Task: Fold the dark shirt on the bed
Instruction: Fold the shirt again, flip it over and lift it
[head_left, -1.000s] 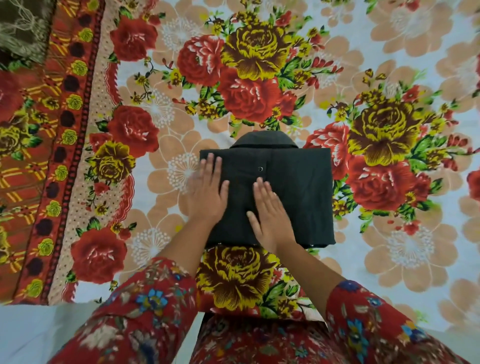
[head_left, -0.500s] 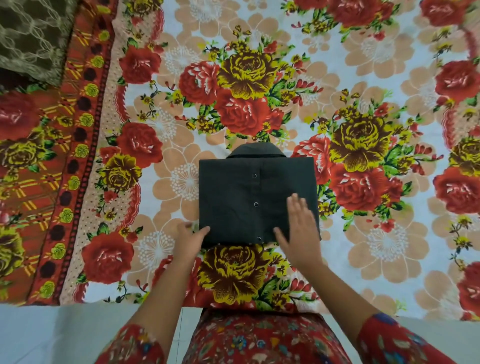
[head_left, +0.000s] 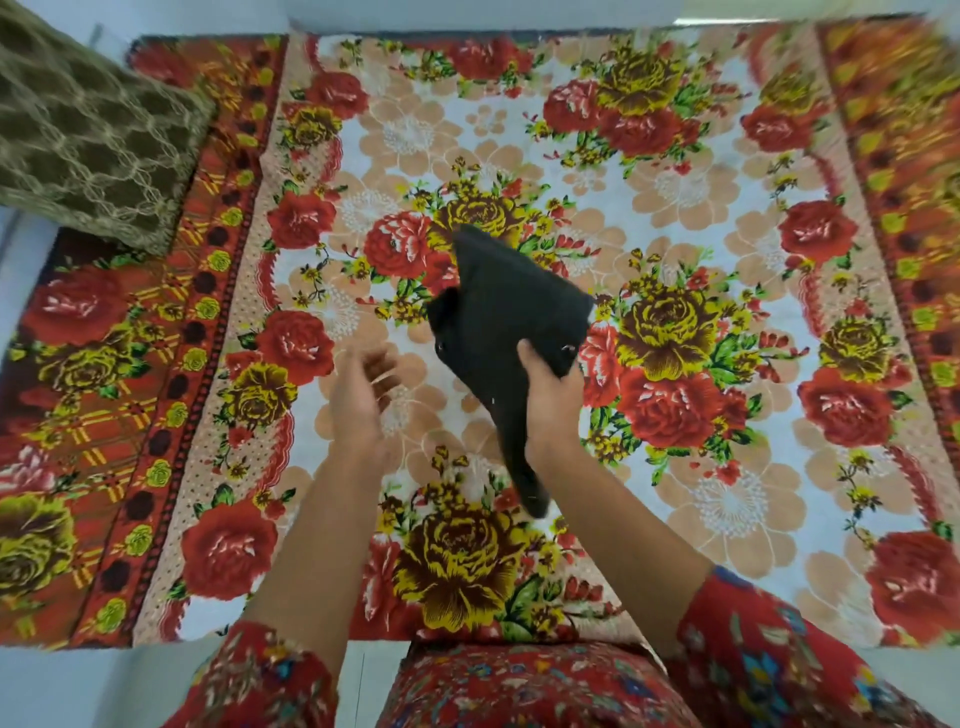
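The dark shirt (head_left: 506, 312), folded into a compact bundle with small buttons showing, hangs tilted in the air above the middle of the bed. My right hand (head_left: 548, 400) grips its lower right part, and a loose end droops below my wrist. To the left of the shirt, my left hand (head_left: 361, 389) hovers with fingers spread and slightly blurred, not touching the cloth. The bed (head_left: 727, 467) carries a sheet printed with red and yellow roses on white.
A brown patterned pillow (head_left: 88, 140) lies at the bed's far left corner. A red-and-orange border (head_left: 171, 364) runs down the sheet's left and right sides. My red floral sleeves and clothing fill the bottom of the view, by the bed's near edge.
The shirt lay flat and folded on the bed with both hands on it; now my right hand has lifted it up and my left hand has let go. The view has pulled back.
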